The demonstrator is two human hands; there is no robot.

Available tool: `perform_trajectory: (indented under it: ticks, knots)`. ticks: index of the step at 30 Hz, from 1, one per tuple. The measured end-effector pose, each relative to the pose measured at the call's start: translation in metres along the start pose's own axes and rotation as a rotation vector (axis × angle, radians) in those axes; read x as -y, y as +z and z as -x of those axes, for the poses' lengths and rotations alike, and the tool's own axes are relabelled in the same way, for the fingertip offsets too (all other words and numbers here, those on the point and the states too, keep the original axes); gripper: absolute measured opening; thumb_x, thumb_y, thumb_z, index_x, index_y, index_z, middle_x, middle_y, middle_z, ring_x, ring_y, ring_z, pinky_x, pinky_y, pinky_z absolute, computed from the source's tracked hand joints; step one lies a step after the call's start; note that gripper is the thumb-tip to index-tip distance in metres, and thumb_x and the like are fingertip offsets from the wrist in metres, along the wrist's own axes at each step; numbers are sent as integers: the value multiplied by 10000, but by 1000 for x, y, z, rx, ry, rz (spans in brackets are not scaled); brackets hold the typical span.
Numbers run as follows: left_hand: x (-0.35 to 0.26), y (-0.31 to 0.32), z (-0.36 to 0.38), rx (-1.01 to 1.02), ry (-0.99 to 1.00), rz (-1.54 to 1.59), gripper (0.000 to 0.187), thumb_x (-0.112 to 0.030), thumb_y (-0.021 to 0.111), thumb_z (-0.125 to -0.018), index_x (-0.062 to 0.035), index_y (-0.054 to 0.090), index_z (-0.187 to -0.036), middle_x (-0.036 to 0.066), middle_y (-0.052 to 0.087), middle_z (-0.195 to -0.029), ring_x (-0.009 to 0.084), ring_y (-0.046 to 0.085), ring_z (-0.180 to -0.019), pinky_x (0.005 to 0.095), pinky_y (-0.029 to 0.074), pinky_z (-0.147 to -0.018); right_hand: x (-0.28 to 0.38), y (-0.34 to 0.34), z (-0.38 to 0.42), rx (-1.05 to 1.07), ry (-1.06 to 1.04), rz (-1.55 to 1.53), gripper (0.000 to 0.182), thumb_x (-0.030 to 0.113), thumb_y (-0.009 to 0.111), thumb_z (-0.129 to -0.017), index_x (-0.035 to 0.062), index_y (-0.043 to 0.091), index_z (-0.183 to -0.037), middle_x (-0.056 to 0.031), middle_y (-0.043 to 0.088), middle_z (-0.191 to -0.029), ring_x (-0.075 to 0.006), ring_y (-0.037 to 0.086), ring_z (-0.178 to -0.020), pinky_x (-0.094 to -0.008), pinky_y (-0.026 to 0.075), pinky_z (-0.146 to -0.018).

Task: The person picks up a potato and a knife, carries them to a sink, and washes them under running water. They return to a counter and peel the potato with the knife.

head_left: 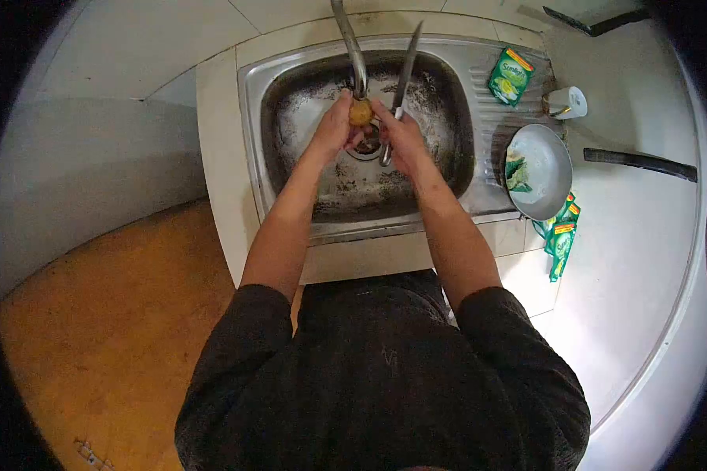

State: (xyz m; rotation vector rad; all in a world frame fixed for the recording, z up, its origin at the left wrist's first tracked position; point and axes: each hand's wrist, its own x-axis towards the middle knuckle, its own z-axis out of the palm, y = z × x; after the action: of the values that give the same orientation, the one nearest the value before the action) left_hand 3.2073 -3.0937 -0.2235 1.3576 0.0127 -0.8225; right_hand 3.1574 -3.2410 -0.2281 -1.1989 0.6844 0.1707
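Below the tap's spout, my left hand (335, 127) is closed on a round yellow-brown potato (360, 112). My right hand (405, 141) grips a knife (408, 69), its long blade pointing up toward the far rim and its handle end showing beneath the palm. The right thumb reaches to the potato's right side. Both hands are over the middle of the stained metal sink (291, 169), above the drain (367, 144). The curved tap (352, 45) comes down from the back edge right over the potato.
On the ridged drainboard right of the sink are a green Sunlight packet (511, 77), a white cup (567, 103) on its side and a grey metal bowl (551, 182) with a green scouring pad (518, 174). More green packets (560, 247) lie beside the bowl. A tiled counter edge (353, 261) runs in front.
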Motion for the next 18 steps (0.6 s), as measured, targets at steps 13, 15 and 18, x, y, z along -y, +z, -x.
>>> perform_trajectory:
  ticks: [13,15,18]
  knots:
    - [4,5,0,-194,13,-237,462,-436,324,-991,-61,495,-1199,48,572,-868,136,541,-679,295,447,-610,5,17,3,41,-32,-138,451,481,585,-880,43,546,-975,-3,514,-762,-100,451,-637,-282,381,-568]
    - [8,8,4,-130,-16,-86,455,-426,355,-989,-76,454,-1262,29,567,-885,120,529,-644,291,438,-587,14,23,9,-28,-37,-154,407,455,585,-889,62,550,-986,1,522,-776,-98,459,-637,-286,399,-575]
    - [7,10,4,-50,164,-210,439,-368,453,-973,-94,406,-1312,5,551,-899,88,509,-653,269,427,-575,19,25,11,-40,-48,-214,321,382,604,-897,78,557,-990,5,531,-785,-95,466,-651,-282,404,-577]
